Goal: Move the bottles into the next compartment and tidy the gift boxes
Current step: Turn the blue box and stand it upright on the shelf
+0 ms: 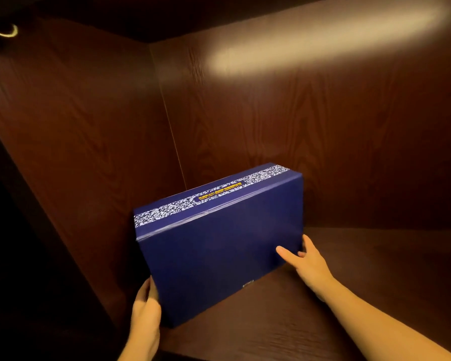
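A dark blue gift box (pixel 219 251) stands on its long edge in the left corner of a dark wooden compartment. A white patterned band with yellow lettering runs along its top face. My left hand (pixel 145 306) grips the box's lower left corner. My right hand (pixel 306 259) presses on its right edge, thumb on the front face and fingers around the side. No bottles are in sight.
The compartment's floor (pixel 323 303) stretches to the right of the box. The left side wall (pixel 76 142) and the back wall (pixel 310 126) close it in, and the ceiling hangs above. A dark opening lies at far left.
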A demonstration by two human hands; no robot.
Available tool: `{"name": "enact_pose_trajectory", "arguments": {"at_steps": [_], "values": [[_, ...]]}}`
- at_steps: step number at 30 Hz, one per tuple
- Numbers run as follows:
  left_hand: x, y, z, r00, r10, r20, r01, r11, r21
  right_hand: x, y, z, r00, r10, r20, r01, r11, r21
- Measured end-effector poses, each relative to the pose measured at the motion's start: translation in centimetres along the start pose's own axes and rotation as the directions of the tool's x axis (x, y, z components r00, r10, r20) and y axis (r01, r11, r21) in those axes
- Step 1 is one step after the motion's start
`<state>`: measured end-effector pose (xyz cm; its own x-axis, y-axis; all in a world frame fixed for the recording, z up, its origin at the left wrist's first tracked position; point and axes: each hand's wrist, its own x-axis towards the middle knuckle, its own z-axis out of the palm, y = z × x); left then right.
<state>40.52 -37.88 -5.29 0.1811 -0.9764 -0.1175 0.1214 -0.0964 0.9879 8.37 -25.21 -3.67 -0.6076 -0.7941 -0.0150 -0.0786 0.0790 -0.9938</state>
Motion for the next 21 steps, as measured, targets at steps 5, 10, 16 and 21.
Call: {"name": "enact_pose_trajectory", "arguments": {"at_steps": [5,10,16,21], "values": [[-0.1,0.6,-0.3,0.99,-0.042,0.135,0.056,0.994,-0.099,0.8,-0.3,0.1,0.997,-0.072,0.036,0.072,0.997,0.024],[-0.4,0.8,-2.4,0.925,-0.026,0.378,0.049,0.998,-0.05,2.2,-0.6,-0.2,0.987,0.0,0.159,0.007,0.999,-0.045],[-1.0,1.2,-4.7,0.883,-0.126,0.452,0.159,0.987,-0.036,3.0,-1.2,1.2,0.964,0.064,0.258,-0.039,0.994,-0.1],[-2.2,1.6,-5.1,0.86,-0.193,0.472,0.213,0.977,0.01,3.0,-0.9,3.8,0.956,0.056,0.287,-0.047,0.998,-0.038]]}}
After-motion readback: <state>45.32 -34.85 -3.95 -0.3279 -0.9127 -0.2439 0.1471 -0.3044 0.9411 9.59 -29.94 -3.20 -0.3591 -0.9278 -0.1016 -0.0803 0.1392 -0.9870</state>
